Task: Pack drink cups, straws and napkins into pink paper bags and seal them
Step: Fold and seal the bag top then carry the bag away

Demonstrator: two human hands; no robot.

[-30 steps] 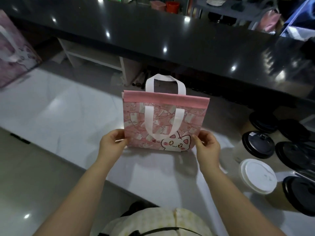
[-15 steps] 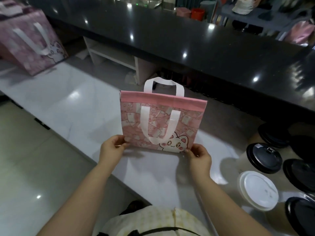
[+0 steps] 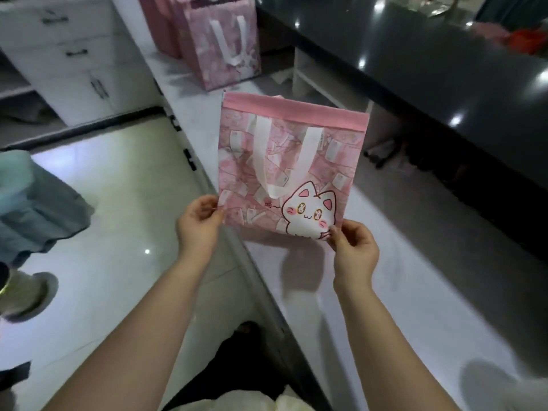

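Observation:
A flat pink bag [image 3: 284, 161] with a white cat print and white handles is held up above the white counter [image 3: 415, 292]. My left hand [image 3: 200, 223] pinches its lower left corner. My right hand [image 3: 354, 250] pinches its lower right corner. The bag's pink top band points away from me and its near handle lies flat against the front. No cups, straws or napkins are in view.
Two more pink bags [image 3: 225, 40] stand upright at the far left end of the counter. A dark raised counter [image 3: 430, 60] runs along the right. White drawers [image 3: 68, 60] stand at the left, and a person's shoe [image 3: 20, 295] and grey-blue clothing are on the glossy floor.
The bag has been lifted off the counter and swung left, both hands still pinching its lower corners. The view has turned left, so the lidded cups at the right have dropped out of sight.

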